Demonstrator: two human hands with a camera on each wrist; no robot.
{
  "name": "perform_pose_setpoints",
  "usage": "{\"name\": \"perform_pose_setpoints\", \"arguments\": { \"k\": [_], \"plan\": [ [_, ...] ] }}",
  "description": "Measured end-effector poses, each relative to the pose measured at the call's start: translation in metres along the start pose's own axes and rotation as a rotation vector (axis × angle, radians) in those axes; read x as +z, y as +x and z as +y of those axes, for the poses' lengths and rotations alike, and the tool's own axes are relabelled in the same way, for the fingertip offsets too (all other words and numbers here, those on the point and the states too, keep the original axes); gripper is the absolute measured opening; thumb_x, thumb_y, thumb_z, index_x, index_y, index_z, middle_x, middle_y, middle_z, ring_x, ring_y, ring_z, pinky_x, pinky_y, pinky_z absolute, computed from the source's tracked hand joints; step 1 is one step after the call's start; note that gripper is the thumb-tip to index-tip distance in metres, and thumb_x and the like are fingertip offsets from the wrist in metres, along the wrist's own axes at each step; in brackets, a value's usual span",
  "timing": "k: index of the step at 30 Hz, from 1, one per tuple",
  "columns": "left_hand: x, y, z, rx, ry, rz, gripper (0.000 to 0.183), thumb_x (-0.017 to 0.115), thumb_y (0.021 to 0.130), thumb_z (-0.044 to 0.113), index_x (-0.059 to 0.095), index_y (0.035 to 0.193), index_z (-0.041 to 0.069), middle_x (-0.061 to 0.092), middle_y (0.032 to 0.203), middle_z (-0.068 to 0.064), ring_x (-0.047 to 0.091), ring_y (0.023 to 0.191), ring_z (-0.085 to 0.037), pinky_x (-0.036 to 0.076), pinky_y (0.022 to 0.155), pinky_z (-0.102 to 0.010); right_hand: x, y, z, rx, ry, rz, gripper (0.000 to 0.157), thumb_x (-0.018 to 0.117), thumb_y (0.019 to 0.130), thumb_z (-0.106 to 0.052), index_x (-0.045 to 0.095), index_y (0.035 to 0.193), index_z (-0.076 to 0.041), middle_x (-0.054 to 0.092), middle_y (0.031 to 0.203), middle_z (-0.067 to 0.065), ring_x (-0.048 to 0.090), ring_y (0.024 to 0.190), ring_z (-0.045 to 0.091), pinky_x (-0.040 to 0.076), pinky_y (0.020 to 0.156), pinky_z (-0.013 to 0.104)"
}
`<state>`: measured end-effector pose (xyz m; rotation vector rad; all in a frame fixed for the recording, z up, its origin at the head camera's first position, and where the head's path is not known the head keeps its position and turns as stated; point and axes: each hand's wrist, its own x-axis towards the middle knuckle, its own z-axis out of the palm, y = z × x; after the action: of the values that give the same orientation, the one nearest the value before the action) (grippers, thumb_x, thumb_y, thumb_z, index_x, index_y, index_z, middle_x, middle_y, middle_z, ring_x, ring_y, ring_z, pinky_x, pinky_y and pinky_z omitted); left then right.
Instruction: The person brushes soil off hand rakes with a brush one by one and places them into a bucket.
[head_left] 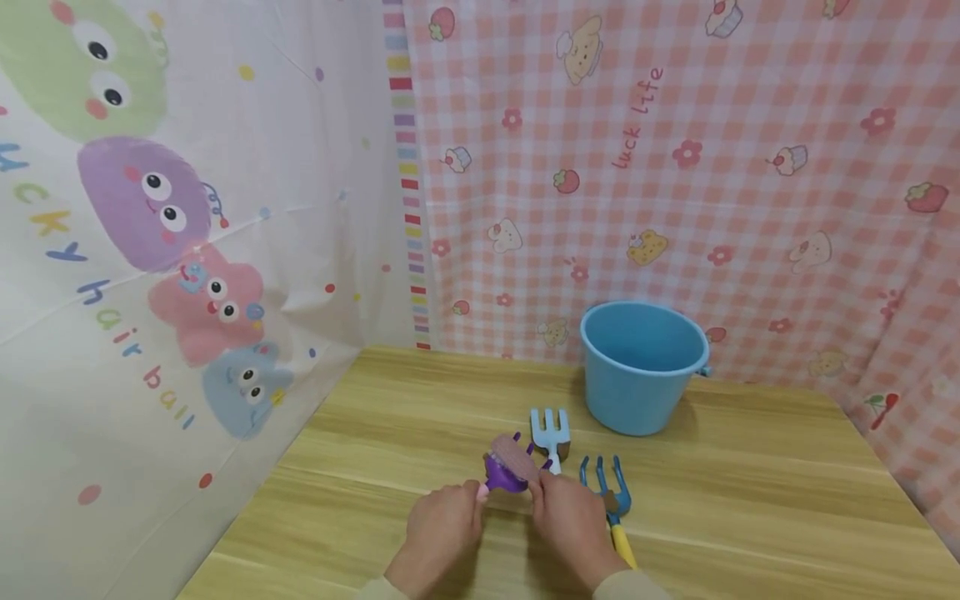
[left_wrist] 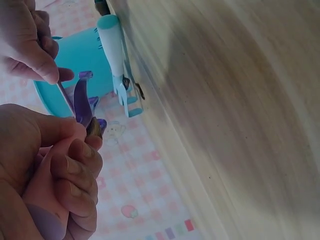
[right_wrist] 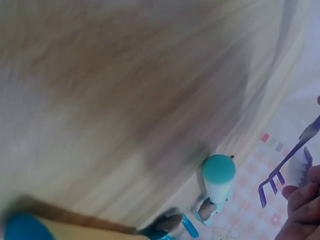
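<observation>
Both hands meet over the front of the wooden table (head_left: 375, 433). My left hand (head_left: 442, 525) grips the pink handle (left_wrist: 45, 185) of a purple toy rake (head_left: 504, 477), tines pointing away. My right hand (head_left: 570, 517) pinches a pinkish flat pad (head_left: 513, 454) that lies against the purple rake head. The purple tines (right_wrist: 280, 175) show in the right wrist view beside my right fingers (right_wrist: 300, 210). In the left wrist view the purple rake (left_wrist: 82, 100) sticks up between my left hand (left_wrist: 60, 170) and my right hand (left_wrist: 25, 45).
A light blue toy rake (head_left: 550, 432) lies just beyond the hands. A dark blue rake with a yellow handle (head_left: 609, 500) lies to their right. A blue bucket (head_left: 645, 367) stands upright at the back. Patterned cloth hangs behind and to the left.
</observation>
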<state>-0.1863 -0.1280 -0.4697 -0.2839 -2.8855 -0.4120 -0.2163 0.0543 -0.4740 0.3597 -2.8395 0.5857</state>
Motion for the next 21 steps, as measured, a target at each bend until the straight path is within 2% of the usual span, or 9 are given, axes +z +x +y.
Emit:
{"name": "perform_pose_setpoints", "arguments": {
  "k": [4,9,11,13,18,19,21],
  "plan": [
    [0.001,-0.001,0.0,0.007,0.019,0.014,0.024,0.057,0.099,0.028,0.06,0.082,0.012,0.054,0.062,0.0,0.057,0.054,-0.02,0.047,0.05,-0.036,0.0,0.0,0.0,-0.048,-0.107,0.029,0.015,0.065,0.094,-0.026,0.069,0.095,-0.011,0.063,0.074,0.003,0.062,0.061,0.023,0.049,0.049,0.04],
    [0.001,-0.002,0.001,0.014,0.024,0.029,0.022,0.06,0.098,0.027,0.061,0.083,0.012,0.056,0.063,-0.001,0.058,0.056,-0.021,0.047,0.05,-0.036,0.001,0.0,0.004,-0.054,-0.143,0.1,0.015,0.066,0.093,-0.024,0.068,0.095,-0.009,0.06,0.071,0.004,0.061,0.057,0.026,0.046,0.045,0.041],
    [0.001,-0.001,0.0,0.014,0.02,0.028,0.022,0.06,0.098,0.027,0.061,0.083,0.011,0.055,0.063,-0.001,0.057,0.055,-0.02,0.047,0.05,-0.035,0.0,0.001,0.007,-0.031,-0.102,0.12,0.014,0.065,0.094,-0.025,0.068,0.093,-0.012,0.063,0.072,0.004,0.062,0.058,0.027,0.045,0.045,0.042],
    [0.0,-0.001,0.0,0.01,0.009,0.029,0.022,0.06,0.098,0.027,0.062,0.084,0.011,0.054,0.062,0.0,0.056,0.053,-0.019,0.046,0.048,-0.034,-0.002,0.002,0.007,-0.006,-0.008,0.107,0.016,0.062,0.096,-0.025,0.067,0.086,-0.014,0.061,0.069,0.001,0.059,0.057,0.023,0.043,0.046,0.039],
    [-0.003,0.003,-0.003,-0.02,-0.005,0.035,0.022,0.059,0.099,0.025,0.063,0.085,0.009,0.054,0.061,-0.001,0.055,0.052,-0.019,0.046,0.048,-0.034,-0.006,0.002,0.001,0.044,0.325,-0.018,0.03,0.057,0.1,-0.021,0.058,0.07,-0.013,0.045,0.057,-0.005,0.042,0.051,0.012,0.035,0.048,0.029],
    [-0.004,0.003,-0.003,-0.022,-0.006,0.037,0.022,0.059,0.098,0.025,0.064,0.084,0.009,0.055,0.061,-0.001,0.055,0.053,-0.019,0.047,0.049,-0.035,-0.007,0.002,0.0,0.047,0.36,-0.039,0.031,0.057,0.099,-0.02,0.059,0.07,-0.012,0.044,0.056,-0.005,0.041,0.051,0.011,0.035,0.048,0.028],
    [-0.006,0.004,-0.003,-0.028,-0.01,0.024,0.022,0.059,0.099,0.027,0.064,0.085,0.01,0.056,0.062,-0.001,0.056,0.054,-0.02,0.048,0.051,-0.036,-0.005,0.001,-0.003,0.037,0.336,-0.058,0.031,0.058,0.099,-0.02,0.057,0.069,-0.013,0.043,0.056,-0.006,0.04,0.05,0.01,0.034,0.047,0.027]
  ]
}}
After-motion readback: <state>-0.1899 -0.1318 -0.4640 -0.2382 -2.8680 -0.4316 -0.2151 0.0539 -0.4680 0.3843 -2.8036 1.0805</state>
